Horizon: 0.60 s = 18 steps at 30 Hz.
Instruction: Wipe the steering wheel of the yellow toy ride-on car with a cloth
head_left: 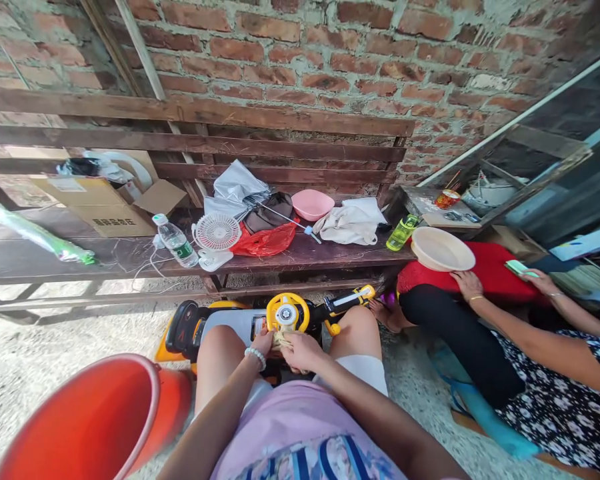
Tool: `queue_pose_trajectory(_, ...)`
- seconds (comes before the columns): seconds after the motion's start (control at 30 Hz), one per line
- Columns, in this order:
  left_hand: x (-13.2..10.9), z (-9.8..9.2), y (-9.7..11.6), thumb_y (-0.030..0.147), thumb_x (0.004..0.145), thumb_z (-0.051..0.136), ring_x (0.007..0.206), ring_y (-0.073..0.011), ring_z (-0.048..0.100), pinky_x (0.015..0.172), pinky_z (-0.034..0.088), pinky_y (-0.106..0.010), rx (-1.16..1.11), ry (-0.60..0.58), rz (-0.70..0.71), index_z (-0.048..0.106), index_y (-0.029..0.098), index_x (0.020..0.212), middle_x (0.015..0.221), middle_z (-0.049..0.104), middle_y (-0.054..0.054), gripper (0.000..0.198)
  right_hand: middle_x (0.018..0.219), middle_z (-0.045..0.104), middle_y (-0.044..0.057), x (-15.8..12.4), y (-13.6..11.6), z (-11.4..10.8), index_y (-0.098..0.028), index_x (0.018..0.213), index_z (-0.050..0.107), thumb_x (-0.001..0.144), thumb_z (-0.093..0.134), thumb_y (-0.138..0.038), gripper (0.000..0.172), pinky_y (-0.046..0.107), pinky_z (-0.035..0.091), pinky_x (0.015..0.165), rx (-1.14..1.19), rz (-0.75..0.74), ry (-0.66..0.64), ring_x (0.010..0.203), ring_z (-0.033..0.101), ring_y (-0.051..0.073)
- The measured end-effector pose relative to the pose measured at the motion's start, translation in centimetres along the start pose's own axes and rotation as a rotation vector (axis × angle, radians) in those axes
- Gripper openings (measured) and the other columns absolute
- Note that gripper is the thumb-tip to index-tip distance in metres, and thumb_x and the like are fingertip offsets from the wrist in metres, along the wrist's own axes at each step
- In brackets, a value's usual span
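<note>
In the head view, we saw our 2 hands meeting at lower centre of the frame, between our bare knees. The left hand point(264, 343), with a bead bracelet at the wrist, and the right hand point(300, 351) both had fingers curled inward and pressed onto a small pale object point(281, 340) held between them; it was too small for us to tell what it was. The object sat directly under the yellow steering wheel point(287, 312) of a toy ride-on car point(220, 323), just beside the wheel's lower rim, and both hands were equally close to it, 1 on each side. We could not tell its long axis.

At lower left sat an orange bucket point(95, 420). At right, another person's hand point(467, 285) rested by a cream plate point(443, 249), well apart from ours. The wooden bench point(330, 253) with 1 small white fan point(217, 232) ran across mid-frame.
</note>
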<state>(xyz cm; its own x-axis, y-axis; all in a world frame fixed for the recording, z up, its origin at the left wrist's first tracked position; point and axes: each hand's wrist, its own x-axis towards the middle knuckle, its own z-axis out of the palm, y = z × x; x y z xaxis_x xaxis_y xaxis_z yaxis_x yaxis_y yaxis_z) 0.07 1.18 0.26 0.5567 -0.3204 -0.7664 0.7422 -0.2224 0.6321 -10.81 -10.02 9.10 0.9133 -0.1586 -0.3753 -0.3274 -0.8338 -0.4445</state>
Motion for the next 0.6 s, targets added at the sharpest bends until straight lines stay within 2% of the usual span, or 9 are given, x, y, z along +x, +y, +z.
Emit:
queue_pose_trajectory(0.17, 0.2, -0.3, 0.2, 0.030, 0.104, 0.055, 0.079, -0.0170, 0.077, 0.068, 0.057, -0.024, 0.077, 0.037, -0.053, 0.058, 0.024, 0.111, 0.104, 0.078, -0.007, 0.010, 0.132, 0.063, 0.010, -0.6, 4.3, -5.9, -0.027, 0.133, 0.066, 0.101, 0.048, -0.042, 0.040, 0.029, 0.049, 0.085, 0.025, 0.188, 0.351, 0.096, 0.067, 0.020)
queue_pose_trajectory(0.23, 0.4, -0.1, 0.2, 0.034, 0.107, 0.049, 0.085, -0.0177, 0.078, 0.071, 0.057, -0.024, 0.119, 0.058, -0.070, 0.055, 0.025, 0.115, 0.109, 0.078, -0.008, 0.013, 0.134, 0.061, 0.010, -0.2, 6.3, -7.8, -0.027, 0.131, 0.067, 0.103, 0.046, -0.045, 0.040, 0.029, 0.049, 0.086, 0.014, 0.269, 0.426, 0.095, 0.067, 0.020)
queue_pose_trajectory(0.3, 0.6, 0.2, 0.3, 0.036, 0.109, 0.042, 0.091, -0.0185, 0.078, 0.072, 0.057, -0.024, 0.164, 0.081, -0.082, 0.052, 0.026, 0.118, 0.111, 0.077, -0.010, 0.017, 0.133, 0.061, 0.011, 0.8, 8.2, -8.4, -0.025, 0.125, 0.069, 0.103, 0.046, -0.048, 0.039, 0.030, 0.049, 0.087, 0.003, 0.354, 0.403, 0.096, 0.067, 0.020)
queue_pose_trajectory(0.37, 0.6, 0.5, 0.3, 0.038, 0.110, 0.038, 0.096, -0.0191, 0.078, 0.075, 0.057, -0.024, 0.201, 0.096, -0.086, 0.050, 0.026, 0.119, 0.112, 0.077, -0.011, 0.019, 0.127, 0.064, 0.012, 2.0, 9.8, -8.1, -0.022, 0.124, 0.070, 0.105, 0.043, -0.049, 0.042, 0.030, 0.049, 0.088, 0.017, 0.420, 0.353, 0.100, 0.068, 0.022)
queue_pose_trajectory(0.47, 0.4, 0.5, 0.4, 0.041, 0.108, 0.045, 0.097, -0.0205, 0.078, 0.081, 0.058, -0.027, 0.235, 0.100, -0.079, 0.049, 0.025, 0.121, 0.108, 0.076, -0.011, 0.020, 0.120, 0.069, 0.012, 3.7, 11.8, -7.4, -0.018, 0.124, 0.071, 0.107, 0.034, -0.047, 0.049, 0.030, 0.049, 0.092, 0.069, 0.473, 0.320, 0.105, 0.068, 0.022)
queue_pose_trajectory(0.6, -0.2, 0.5, 0.6, 0.039, 0.107, 0.048, 0.097, -0.0214, 0.078, 0.085, 0.059, -0.030, 0.258, 0.103, -0.067, 0.049, 0.024, 0.120, 0.104, 0.075, -0.010, 0.020, 0.128, 0.066, 0.016, 5.1, 13.7, -7.7, -0.016, 0.122, 0.072, 0.106, 0.037, -0.041, 0.046, 0.032, 0.049, 0.092, 0.068, 0.534, 0.297, 0.100, 0.070, 0.021)
